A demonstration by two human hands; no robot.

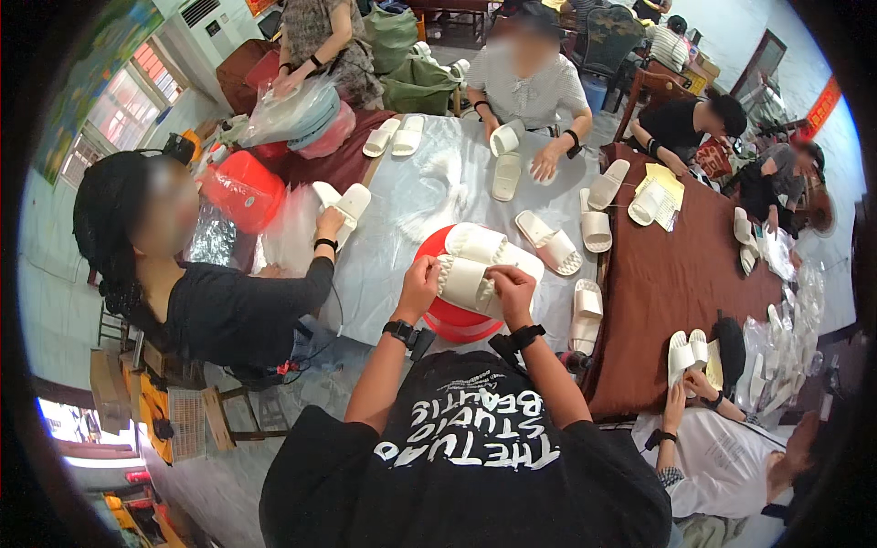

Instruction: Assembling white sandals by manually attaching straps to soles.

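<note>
A pair of cream slippers (472,243) with patterned straps rests on a red round plastic piece (461,329), a tub or stool by its look, in front of my chest. My left hand (421,285) has its fingers closed on the left edge of the nearer slipper's strap. At the right side of that same strap, my right hand (513,288) pinches the edge with thumb and finger. What lies between the right fingertips is too small to make out. Just right of the pair lies another cream slipper (549,243), tilted, with a pinkish insole.
Clear plastic sheeting covers the table (384,228). More slippers (395,136) lie at its far edge. A person at my left holds a slipper pair (344,206) near a red basin (245,190). Across, another person handles slippers (505,155). A brown-covered table (681,265) stands right.
</note>
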